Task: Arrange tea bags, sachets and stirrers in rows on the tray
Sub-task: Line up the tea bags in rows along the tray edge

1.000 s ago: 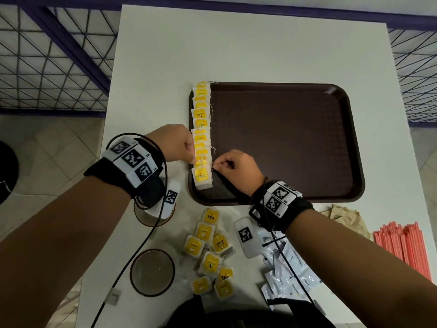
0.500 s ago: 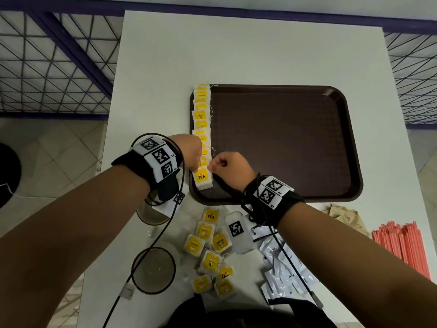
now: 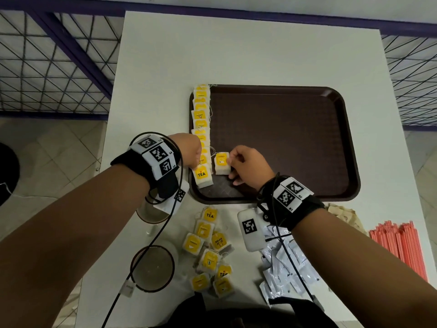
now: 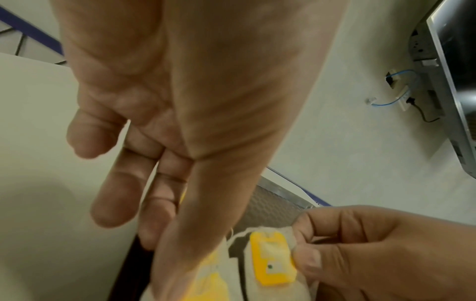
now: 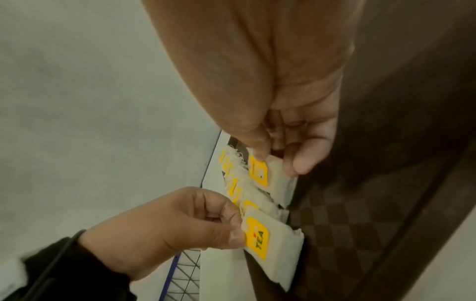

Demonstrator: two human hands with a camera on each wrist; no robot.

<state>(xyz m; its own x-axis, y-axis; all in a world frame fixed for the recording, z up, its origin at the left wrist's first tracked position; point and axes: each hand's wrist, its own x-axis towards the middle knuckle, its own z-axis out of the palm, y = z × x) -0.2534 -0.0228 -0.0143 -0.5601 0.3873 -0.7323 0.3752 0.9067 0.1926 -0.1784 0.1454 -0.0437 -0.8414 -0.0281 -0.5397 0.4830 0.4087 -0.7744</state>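
**Two hands at the tea-bag row on the tray**

On the white table [image 3: 236, 55] lies a dark brown tray [image 3: 283, 138], its left edge lined with a row of tea bags [image 3: 201, 119] with yellow tags, running from the far corner toward the person. Red stirrers [image 3: 399, 245] lie bundled at the table's right edge, white sachets [image 3: 283, 263] in a heap near the right forearm, brown sachets [image 3: 343, 213] just beyond them, and loose tea bags [image 3: 208, 252] in a cluster below the tray. Two glass cups [image 3: 152, 268] stand at the left, one partly hidden under the left wrist.

The right hand [image 3: 246, 165] pinches a single tea bag [image 3: 221, 163] between thumb and fingertips, just beside the row on the tray floor. The left hand [image 3: 189, 150] holds the nearest bag of the row, marked TEA [image 3: 202, 175], thumb and forefinger curled on its edge, while the other fingers hang looser.
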